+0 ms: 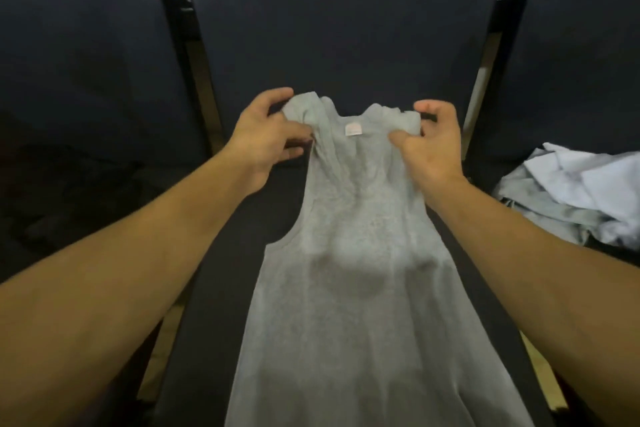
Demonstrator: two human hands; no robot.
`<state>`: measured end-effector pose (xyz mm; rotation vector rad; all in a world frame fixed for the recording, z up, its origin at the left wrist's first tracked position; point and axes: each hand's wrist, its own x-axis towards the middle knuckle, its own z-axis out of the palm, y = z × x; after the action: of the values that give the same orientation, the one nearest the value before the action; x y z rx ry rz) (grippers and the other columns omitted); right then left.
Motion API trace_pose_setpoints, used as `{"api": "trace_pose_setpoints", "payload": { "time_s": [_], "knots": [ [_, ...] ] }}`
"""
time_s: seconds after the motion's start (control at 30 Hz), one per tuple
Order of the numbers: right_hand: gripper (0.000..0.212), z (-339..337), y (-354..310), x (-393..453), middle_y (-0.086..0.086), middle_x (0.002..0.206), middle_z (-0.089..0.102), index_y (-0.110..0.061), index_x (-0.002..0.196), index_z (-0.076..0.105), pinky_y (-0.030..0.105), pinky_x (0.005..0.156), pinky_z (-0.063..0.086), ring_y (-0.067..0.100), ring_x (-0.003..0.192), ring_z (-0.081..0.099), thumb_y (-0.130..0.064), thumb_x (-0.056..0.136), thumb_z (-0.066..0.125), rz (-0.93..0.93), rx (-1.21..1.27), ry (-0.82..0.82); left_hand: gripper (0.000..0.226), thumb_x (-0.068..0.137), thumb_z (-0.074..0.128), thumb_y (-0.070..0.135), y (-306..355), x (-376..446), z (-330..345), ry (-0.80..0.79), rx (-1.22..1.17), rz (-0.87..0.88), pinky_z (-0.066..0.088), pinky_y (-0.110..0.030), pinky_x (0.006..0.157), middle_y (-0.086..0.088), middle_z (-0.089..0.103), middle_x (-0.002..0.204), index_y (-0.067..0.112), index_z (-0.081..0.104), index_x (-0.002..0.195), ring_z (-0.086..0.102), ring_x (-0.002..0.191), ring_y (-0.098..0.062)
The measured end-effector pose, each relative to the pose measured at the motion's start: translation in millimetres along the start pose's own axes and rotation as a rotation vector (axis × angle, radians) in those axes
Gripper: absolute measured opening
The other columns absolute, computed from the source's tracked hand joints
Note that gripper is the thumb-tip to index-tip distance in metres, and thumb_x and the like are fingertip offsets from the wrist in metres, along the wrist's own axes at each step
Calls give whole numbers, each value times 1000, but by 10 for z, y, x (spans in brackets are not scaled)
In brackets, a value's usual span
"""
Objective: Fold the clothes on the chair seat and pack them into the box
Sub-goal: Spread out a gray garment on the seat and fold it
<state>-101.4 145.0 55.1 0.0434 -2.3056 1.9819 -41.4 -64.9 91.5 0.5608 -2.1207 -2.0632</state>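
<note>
Grey sleeveless top [349, 253]: laid lengthwise on dark chair seat [221, 288], neck end far, hem toward viewer; white label [353, 130] between both grips. Left hand [265, 135]: forearm extended, fingers curled, pinching left shoulder strap. Right hand [429, 146]: forearm extended, thumb and fingers pinching right strap. Heap of pale clothes [581, 198]: neighbouring seat, right of right grip. Box: out of view.

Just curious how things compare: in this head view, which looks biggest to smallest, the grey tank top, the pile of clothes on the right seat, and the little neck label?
1. grey tank top, though it is nearest the camera
2. pile of clothes, partly cut off
3. neck label
</note>
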Motion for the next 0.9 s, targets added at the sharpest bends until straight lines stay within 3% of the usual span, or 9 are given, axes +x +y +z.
{"api": "trace_pose_setpoints", "payload": {
  "time_s": [0.1, 0.17, 0.23, 0.3, 0.37, 0.5, 0.6, 0.73, 0.9],
  "knots": [
    [47, -402, -114, -587, 6, 98, 69, -25, 119, 53, 25, 70, 58, 11, 80, 68, -7, 83, 76, 10, 62, -35, 92, 86, 70, -12, -55, -708, -174, -269, 91, 76, 61, -36, 88, -8, 76, 114, 34, 31, 155, 72, 107, -19],
    [45, -681, -30, -1010, 5, 94, 72, -28, 115, 56, 29, 70, 59, 14, 80, 70, -6, 83, 78, 36, 23, -118, 101, 87, 72, -8, -250, -1152, -324, -552, 246, 64, 59, -34, 91, -8, 77, 113, 41, 20, 158, 73, 108, -20],
    [47, -993, 158, -1441, 0, 93, 72, -30, 115, 55, 26, 72, 59, 10, 82, 72, -5, 82, 79, 121, -125, -359, 111, 86, 81, 10, -522, -1567, -459, -804, 514, -24, 53, -37, 103, 1, 75, 117, 55, 8, 157, 69, 115, -14],
    [46, -1239, 402, -1764, -3, 103, 70, -28, 119, 56, 33, 86, 59, 7, 94, 70, -16, 82, 82, 237, -372, -681, 111, 85, 83, 34, -831, -1839, -528, -893, 796, -99, 45, -37, 112, 14, 58, 140, 62, 0, 153, 53, 133, -6],
    [53, -1367, 603, -1920, -8, 123, 61, -30, 127, 53, 35, 100, 52, 9, 115, 61, -32, 83, 81, 252, -622, -876, 104, 84, 76, 55, -1126, -1933, -541, -832, 1097, -56, 38, -38, 118, 16, 28, 160, 55, 2, 156, 30, 149, -12],
    [83, -1364, 687, -1985, -6, 155, 25, -33, 152, 28, 35, 113, 36, 21, 143, 30, -45, 84, 73, 158, -895, -849, 107, 84, 57, 77, -1465, -1936, -536, -694, 1451, 102, 7, -47, 129, 10, -10, 170, 37, -4, 162, -6, 158, -20],
    [94, -1288, 785, -1907, -6, 165, 7, -35, 158, 10, 37, 119, 22, 22, 151, 9, -48, 86, 69, 62, -1027, -855, 114, 82, 53, 82, -1567, -1810, -623, -638, 1454, 83, -5, -42, 128, 8, -23, 169, 34, -14, 161, -21, 155, -16],
    [87, -1082, 961, -1692, -7, 168, -3, -43, 157, -1, 36, 123, 2, 17, 154, -1, -62, 92, 53, -47, -1137, -765, 116, 81, 51, 85, -1660, -1479, -805, -588, 1463, 30, -11, -42, 126, 9, -35, 164, 37, -22, 158, -33, 150, -13],
    [65, -730, 1169, -1351, -6, 168, 0, -51, 153, 20, 34, 121, -6, 16, 153, -3, -65, 94, 47, -168, -1035, -667, 116, 80, 54, 82, -1679, -975, -993, -510, 1436, 7, -14, -38, 125, 13, -37, 162, 43, -24, 156, -36, 148, -9]
  ]
}}
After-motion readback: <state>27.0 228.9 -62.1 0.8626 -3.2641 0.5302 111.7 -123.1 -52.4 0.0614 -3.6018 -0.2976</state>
